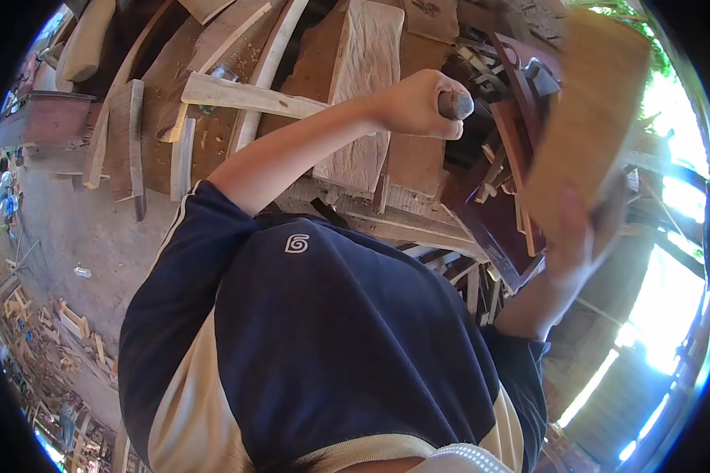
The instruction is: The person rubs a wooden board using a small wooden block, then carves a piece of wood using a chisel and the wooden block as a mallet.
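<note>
My left hand (pixel 418 106) is closed in a fist around a round-ended handle (pixel 455 104). Its worn grey butt points to the right, and the rest of the tool is hidden by the fist. Below that hand lies a pale plank (pixel 363 59) with a rippled, carved-looking surface. My right hand (pixel 580 236) grips the lower end of a broad, thick wooden block (pixel 596 118), raised at the right and smeared by motion. Block and handle are apart. A narrow curved wooden strip (pixel 252 98) lies to the left, passing behind my left forearm.
Several curved wooden pieces (pixel 126 138) lean at the left. Dark reddish framed wood parts (pixel 509 221) are stacked at the right. Wood scraps (pixel 75 323) litter the grey floor (pixel 63 244) at the lower left. Bright daylight enters along the right side.
</note>
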Demonstrator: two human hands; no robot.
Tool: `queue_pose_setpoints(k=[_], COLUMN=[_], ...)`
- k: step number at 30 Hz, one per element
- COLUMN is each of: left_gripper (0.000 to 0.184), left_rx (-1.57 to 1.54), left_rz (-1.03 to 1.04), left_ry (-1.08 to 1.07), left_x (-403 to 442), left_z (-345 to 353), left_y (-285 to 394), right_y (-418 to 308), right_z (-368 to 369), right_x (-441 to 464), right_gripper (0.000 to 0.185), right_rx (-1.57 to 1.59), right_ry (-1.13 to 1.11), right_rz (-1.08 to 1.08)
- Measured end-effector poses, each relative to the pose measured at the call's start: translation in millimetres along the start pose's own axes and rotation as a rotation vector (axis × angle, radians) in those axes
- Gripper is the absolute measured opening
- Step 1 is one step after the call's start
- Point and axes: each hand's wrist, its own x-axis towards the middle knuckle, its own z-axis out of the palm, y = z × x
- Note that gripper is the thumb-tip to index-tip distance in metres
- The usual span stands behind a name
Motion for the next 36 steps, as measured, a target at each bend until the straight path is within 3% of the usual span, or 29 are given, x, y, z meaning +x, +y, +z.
queue_pose_setpoints(k=[2,3,4,5,7,9,11,12,13,15,16,17,18,19,21,23,25,27,30,32,36], left_gripper=[0.005,0.017,0.031,0.031,0.027,0.023,0.020,0.020,0.019,0.018,0.020,0.023,0.028,0.032,0.041,0.025,0.017,0.013,0.017,0.011,0.011], left_rx=[0.020,0.031,0.043,0.045,0.011,-0.034,0.009,0.008,0.007,0.005,-0.004,-0.011,-0.024,-0.034,-0.045,-0.081,0.018,0.119,-0.021,-0.129,-0.363], left_rz=[-0.027,-0.043,-0.060,-0.061,0.447,0.469,-0.011,-0.012,-0.007,-0.007,-0.010,-0.012,0.137,0.288,0.208,0.067,0.091,0.116,0.122,0.302,0.369], left_ry=[0.001,-0.038,-0.077,-0.075,0.195,0.190,-0.039,-0.040,-0.034,-0.032,-0.038,-0.047,0.032,0.109,0.060,0.035,-0.021,-0.083,-0.060,0.076,0.166], left_x=[0,2,2,3,8,9,3,3,2,0,1,1,3,5,5,-4,-14,-24,-43,-54,-71], left_z=[-1,-3,-4,-1,8,5,-4,-3,-3,-2,-2,-2,2,5,-1,1,-1,-3,-4,-17,-41], left_y=[0,-6,-11,-15,-19,-17,-16,-15,-12,-13,-14,-16,-19,-23,-20,-17,-15,-14,-18,-24,-27], right_y=[7,16,31,37,10,-4,-10,-21,-20,-17,7,10,7,3,12,12,14,21,56,83,139], right_z=[-21,-16,-5,7,34,28,15,10,12,20,34,33,33,45,43,29,26,20,10,13,18], right_x=[-3,-6,-11,-16,-20,-13,-11,-15,-16,-21,-18,-19,-17,-18,-23,-20,-24,-29,-41,-52,-86], right_gripper=[0.064,0.064,0.068,0.072,0.074,0.078,0.052,0.064,0.064,0.056,0.061,0.063,0.065,0.066,0.041,0.041,0.040,0.041,0.040,0.035,0.025], right_rx=[0.583,0.583,0.217,-0.153,-0.395,-0.364,-0.388,-0.154,-0.153,0.331,0.727,0.044,-0.641,-0.432,-0.339,-0.226,0.090,0.189,0.230,0.225,0.316], right_ry=[0.044,0.043,-0.040,-0.122,-0.333,-0.337,-0.116,-0.068,-0.068,0.159,0.127,-0.049,-0.221,-0.287,-0.218,-0.173,-0.061,0.073,0.187,0.233,0.177], right_rz=[0.166,0.166,-0.077,-0.314,0.171,0.212,-0.174,0.000,0.003,-0.182,-0.096,-0.122,-0.137,0.355,-0.003,0.046,0.055,0.037,0.150,0.295,0.534])
